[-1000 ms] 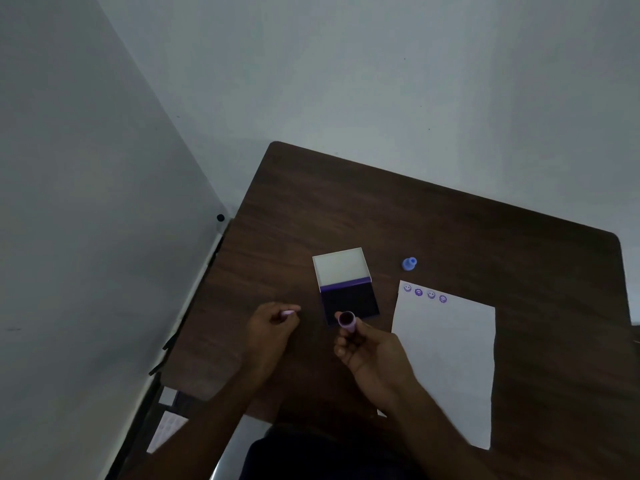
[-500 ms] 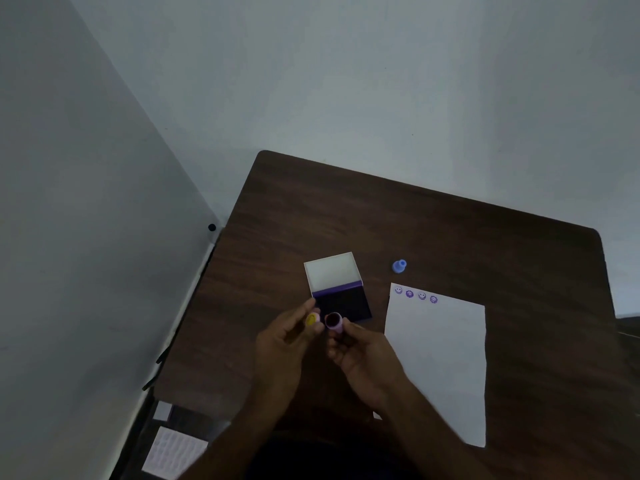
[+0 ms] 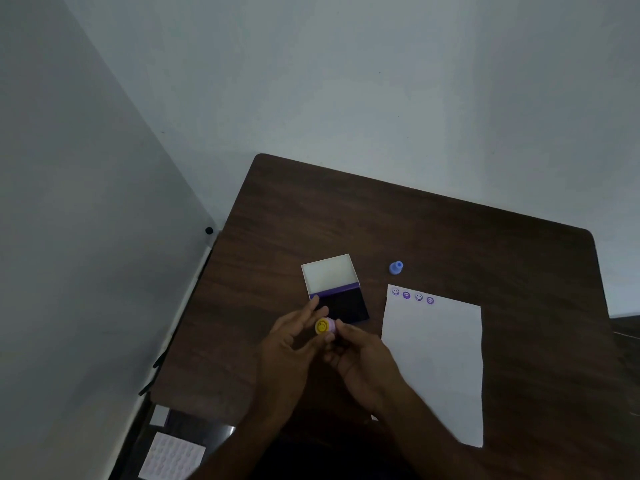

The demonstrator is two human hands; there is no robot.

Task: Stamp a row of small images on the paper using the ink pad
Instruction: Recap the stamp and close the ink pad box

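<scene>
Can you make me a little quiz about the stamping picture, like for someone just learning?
1. How many stamped faces are on the paper?
2. True or false: the ink pad has its lid open.
3. Which is in the hands: A) the blue stamp B) the stamp with a yellow smiley top?

Key: 1) four; 2) true; 3) B, held between left hand and right hand.

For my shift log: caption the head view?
Both hands hold a small stamp near the open ink pad; four prints top the paper.
</scene>
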